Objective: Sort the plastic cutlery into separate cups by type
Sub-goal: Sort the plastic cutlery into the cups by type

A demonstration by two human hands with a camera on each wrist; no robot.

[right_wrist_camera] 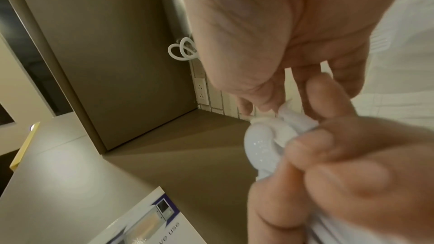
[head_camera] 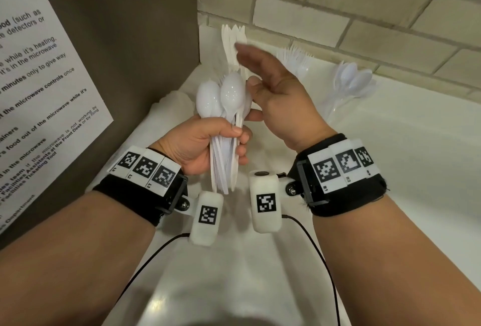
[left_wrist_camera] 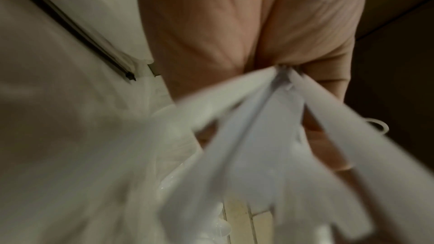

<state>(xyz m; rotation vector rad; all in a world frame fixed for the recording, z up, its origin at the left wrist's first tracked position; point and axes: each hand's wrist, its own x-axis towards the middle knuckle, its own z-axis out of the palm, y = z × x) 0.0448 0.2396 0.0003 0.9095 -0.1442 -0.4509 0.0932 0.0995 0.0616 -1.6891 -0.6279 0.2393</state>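
— Cutlery bundle (head_camera: 227, 127): where is it?

— It sits in your left hand (head_camera: 205, 143), above the white counter (head_camera: 390, 159). Your fingers and thumb are curled round the handles, which fan out below your fist; two white spoon bowls (head_camera: 221, 96) stand up above it, with knives and forks behind them.

— And my right hand (head_camera: 281, 96)?

— It is raised just beside the bundle, palm towards it, fingers stretched out and blurred. Your thumb lies against the spoon heads. In the right wrist view, fingertips (right_wrist_camera: 270, 99) touch the top of the bundle, but I cannot tell whether they pinch any piece.

— What does the left wrist view show?

— Only your palm (left_wrist_camera: 211, 34) and the blurred white handles (left_wrist_camera: 270, 136) spreading towards the camera.

— What stands on the counter?

— Against the brick wall (head_camera: 364, 13), a bunch of forks (head_camera: 295, 58) stands upright in a clear cup, and to its right a bunch of spoons (head_camera: 354, 83) stands in another. The cups themselves are hard to make out. A printed microwave notice (head_camera: 39, 91) hangs on the brown panel to your left.
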